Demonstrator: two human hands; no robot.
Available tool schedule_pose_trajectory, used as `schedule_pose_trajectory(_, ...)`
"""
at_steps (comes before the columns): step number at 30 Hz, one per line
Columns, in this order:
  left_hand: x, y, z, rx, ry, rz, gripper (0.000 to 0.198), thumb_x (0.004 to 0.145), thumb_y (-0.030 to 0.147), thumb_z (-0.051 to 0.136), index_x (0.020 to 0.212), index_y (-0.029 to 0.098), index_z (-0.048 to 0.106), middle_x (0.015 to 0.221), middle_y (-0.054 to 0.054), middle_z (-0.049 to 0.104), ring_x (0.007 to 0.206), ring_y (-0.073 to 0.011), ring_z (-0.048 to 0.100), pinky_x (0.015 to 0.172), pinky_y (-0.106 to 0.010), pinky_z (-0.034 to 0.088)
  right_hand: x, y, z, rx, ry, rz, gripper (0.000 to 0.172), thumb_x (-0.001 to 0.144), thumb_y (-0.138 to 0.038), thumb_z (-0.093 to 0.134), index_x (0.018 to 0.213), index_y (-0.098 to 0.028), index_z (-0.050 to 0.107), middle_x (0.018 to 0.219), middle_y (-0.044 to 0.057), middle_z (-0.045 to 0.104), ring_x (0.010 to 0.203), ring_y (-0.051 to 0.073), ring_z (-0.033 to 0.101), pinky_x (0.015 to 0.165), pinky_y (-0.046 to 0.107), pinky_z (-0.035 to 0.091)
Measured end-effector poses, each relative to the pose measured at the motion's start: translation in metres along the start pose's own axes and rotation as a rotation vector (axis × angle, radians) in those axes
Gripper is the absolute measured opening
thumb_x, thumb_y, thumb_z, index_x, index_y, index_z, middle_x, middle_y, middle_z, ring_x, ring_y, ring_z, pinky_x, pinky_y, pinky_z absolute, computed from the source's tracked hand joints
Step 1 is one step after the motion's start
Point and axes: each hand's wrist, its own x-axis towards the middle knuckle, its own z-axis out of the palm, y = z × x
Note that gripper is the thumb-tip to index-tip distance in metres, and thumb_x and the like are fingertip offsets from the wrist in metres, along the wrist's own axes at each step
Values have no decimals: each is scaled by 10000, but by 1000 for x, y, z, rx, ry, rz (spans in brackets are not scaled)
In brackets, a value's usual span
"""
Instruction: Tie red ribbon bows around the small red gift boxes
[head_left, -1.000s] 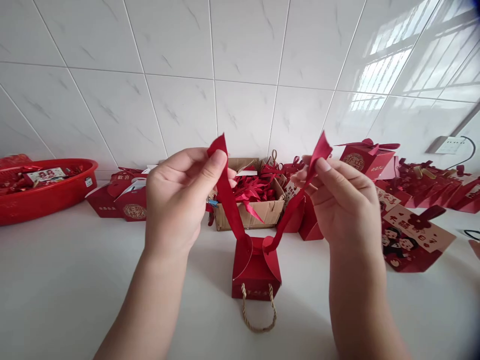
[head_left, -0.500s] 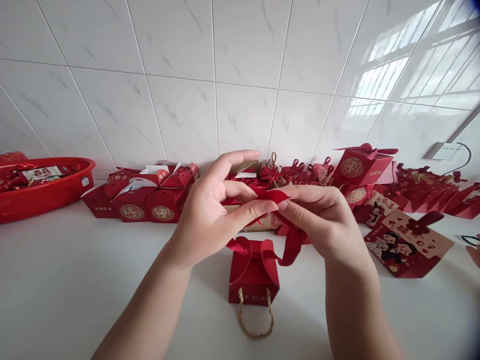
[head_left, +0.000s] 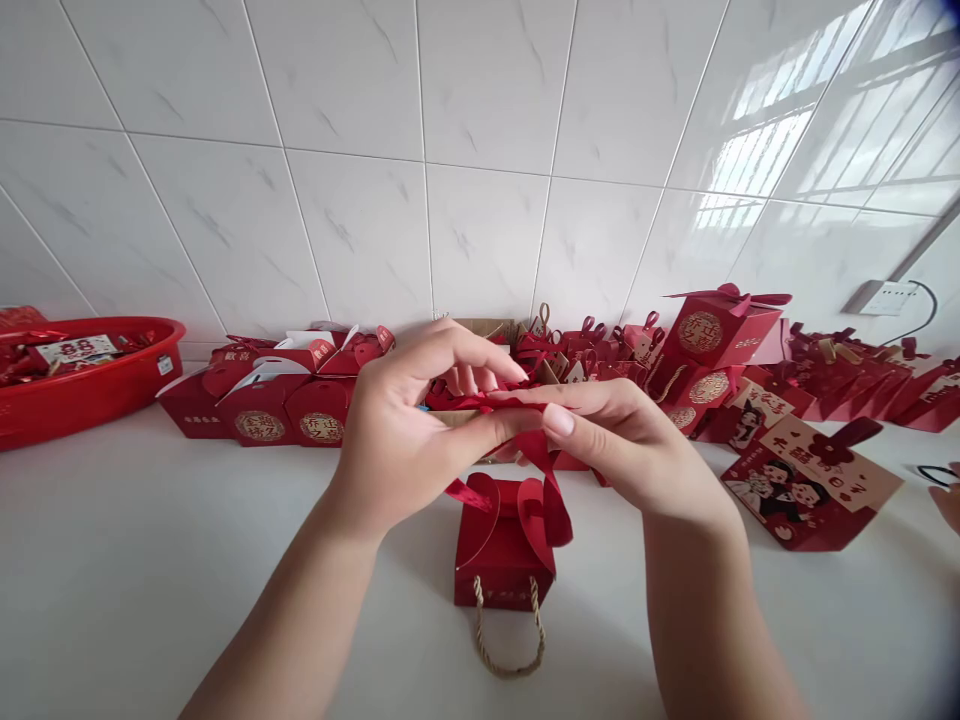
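Observation:
A small red gift box (head_left: 504, 555) with a twisted rope handle (head_left: 510, 668) stands on the white table below my hands. Red ribbon (head_left: 553, 490) runs up from its top flaps to my fingers. My left hand (head_left: 420, 420) pinches the ribbon with the thumb stretched toward the right and the other fingers curled above. Close against it, my right hand (head_left: 626, 435) grips the ribbon between thumb and forefinger. Part of the ribbon between the hands is hidden by the fingers.
At the left stands a red basin (head_left: 90, 385) of wrapped items. Several red gift boxes (head_left: 259, 410) sit behind my left arm. Stacked boxes (head_left: 705, 335) and a box with printed figures (head_left: 814, 490) are on the right. Another person's hand (head_left: 946, 500) shows at the right edge.
My left fingers have curled down toward the ribbon, and my right thumb has shifted over it. The hanging ribbon loop has moved left, closer to the box.

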Motion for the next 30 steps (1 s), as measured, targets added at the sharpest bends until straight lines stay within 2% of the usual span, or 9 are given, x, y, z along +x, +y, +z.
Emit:
schedule_pose_trajectory(4,0,-2,1,51,53,63,249,630,34,767,606,208,591,699,25,540,696,-130,554,627,-290,468,1,1,2,47,15,18,264,889,-243,567,1126,-248,684,891,26,719,836,154,678,818,312,570)
schedule_pose_trajectory(9,-1,-6,3,99,80,58,257,645,62,764,570,214,571,726,22,541,731,-140,567,669,-323,474,2,0,3,-5,54,16,266,881,-256,578,1124,-233,684,912,34,727,912,183,680,863,339,564)
schedule_pose_trajectory(16,-3,-4,2,114,84,-3,266,661,104,772,555,234,565,741,20,543,815,-172,579,703,-353,477,1,4,-1,-53,155,-42,210,865,-280,608,1032,-237,728,803,18,728,776,147,684,735,266,585)
schedule_pose_trajectory(20,-3,-2,1,100,63,-32,267,644,169,808,564,235,561,796,7,542,825,-183,574,712,-359,480,2,7,-4,-26,143,-68,174,855,-251,623,981,-246,743,810,18,721,808,144,672,737,255,566)
schedule_pose_trajectory(23,-2,-3,1,89,38,-15,286,601,206,840,572,220,556,877,-2,547,818,-175,572,748,-353,480,3,9,-5,-21,146,-49,158,864,-271,610,904,-216,754,736,15,692,705,122,639,649,235,547)
schedule_pose_trajectory(26,-1,-3,-2,88,-46,-73,300,564,251,860,698,226,592,905,-11,566,892,-193,571,742,-317,487,4,11,-6,-35,203,-40,155,866,-289,609,878,-217,745,670,0,648,611,95,581,561,208,500)
schedule_pose_trajectory(30,1,-3,-5,111,-320,-301,438,599,353,826,965,248,611,921,-13,627,845,-188,600,676,-282,506,5,11,-9,-130,271,-89,157,866,-298,608,855,-219,743,657,4,630,623,108,572,595,233,497)
